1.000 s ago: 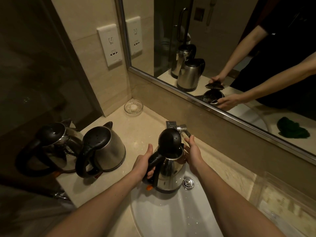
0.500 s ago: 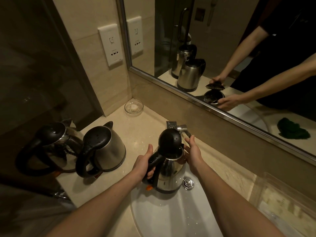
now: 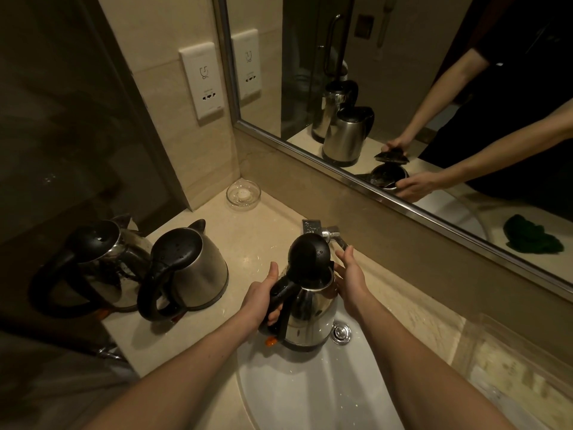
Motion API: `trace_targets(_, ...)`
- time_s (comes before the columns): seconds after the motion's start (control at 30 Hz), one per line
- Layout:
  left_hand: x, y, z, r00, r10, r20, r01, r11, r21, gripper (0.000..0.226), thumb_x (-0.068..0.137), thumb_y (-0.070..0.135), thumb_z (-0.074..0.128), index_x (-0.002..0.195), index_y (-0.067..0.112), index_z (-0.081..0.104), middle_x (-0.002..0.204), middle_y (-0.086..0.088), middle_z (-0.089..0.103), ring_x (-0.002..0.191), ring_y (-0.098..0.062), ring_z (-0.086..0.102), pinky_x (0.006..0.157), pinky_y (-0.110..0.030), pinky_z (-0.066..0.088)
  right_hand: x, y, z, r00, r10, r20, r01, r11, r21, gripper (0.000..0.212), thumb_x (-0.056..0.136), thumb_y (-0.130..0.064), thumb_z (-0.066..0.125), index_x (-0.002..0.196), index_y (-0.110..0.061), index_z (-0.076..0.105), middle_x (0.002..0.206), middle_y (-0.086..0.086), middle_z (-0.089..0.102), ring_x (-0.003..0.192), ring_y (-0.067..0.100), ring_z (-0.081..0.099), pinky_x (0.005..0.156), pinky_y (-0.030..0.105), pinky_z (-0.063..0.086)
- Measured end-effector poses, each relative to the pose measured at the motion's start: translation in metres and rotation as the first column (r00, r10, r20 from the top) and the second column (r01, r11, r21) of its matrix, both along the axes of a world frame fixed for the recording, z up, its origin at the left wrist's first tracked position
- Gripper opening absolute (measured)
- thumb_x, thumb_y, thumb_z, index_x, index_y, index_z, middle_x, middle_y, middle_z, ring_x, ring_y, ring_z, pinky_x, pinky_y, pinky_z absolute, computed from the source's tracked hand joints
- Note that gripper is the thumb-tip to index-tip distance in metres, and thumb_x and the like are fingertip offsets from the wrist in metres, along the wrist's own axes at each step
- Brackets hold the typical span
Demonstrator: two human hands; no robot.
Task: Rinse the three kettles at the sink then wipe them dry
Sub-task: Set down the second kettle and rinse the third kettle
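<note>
Rinse step, centre frame: left hand (image 3: 263, 297) grips lid-up kettle (image 3: 310, 308) over sink (image 3: 310, 398), right hand (image 3: 350, 274) flat against it; next likely needs tap (image 3: 333, 235) on

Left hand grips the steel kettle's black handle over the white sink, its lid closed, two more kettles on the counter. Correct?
No: the head view shows the stainless-steel kettle with its black lid flipped open. The left hand grips its black handle over the white sink; two steel kettles stand on the counter.

The pale stone surface (image 3: 257, 243) carries a steel kettle (image 3: 102, 268) at its left edge, a second kettle (image 3: 198, 268) just beside it, and a glass dish (image 3: 243, 195) in its back left corner.
</note>
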State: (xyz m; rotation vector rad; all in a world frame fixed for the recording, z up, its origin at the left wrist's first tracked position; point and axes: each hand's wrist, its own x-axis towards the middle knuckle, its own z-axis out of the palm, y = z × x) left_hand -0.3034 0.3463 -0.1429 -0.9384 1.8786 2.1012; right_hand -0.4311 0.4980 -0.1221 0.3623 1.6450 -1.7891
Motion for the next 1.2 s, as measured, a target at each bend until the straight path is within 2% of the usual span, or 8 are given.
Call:
trace_targets(0.5,-0.0004,0.0002,0.0015,1.000,0.006,-0.003,-0.006,1.000,0.006,0.079,0.077,0.083,0.032,0.062,0.009,0.055,0.051,-0.007,0.048,0.037,-0.016,0.043,0.045,-0.025,0.039,0.0017,0.0004,0.0039,1.000,0.013,-0.005,-0.013,1.000,-0.005,0.064,0.098,-0.061,0.024,0.147,-0.024,0.039,0.152,0.014,0.037,0.138,0.034,0.036,0.109,0.049,0.029)
trace_targets(1.2,0.0005,0.0016,0.0047,1.000,0.010,-0.006,-0.011,1.000,-0.022,0.077,0.081,0.080,0.032,0.056,0.011,0.053,0.048,-0.006,0.048,0.037,-0.016,0.043,0.044,-0.024,0.039,0.0032,-0.0003,0.0083,0.999,0.024,-0.031,-0.024,1.000,0.005,0.064,0.098,-0.061,0.023,0.147,-0.024,0.039,0.150,0.015,0.039,0.137,0.034,0.037,0.109,0.049,0.030)
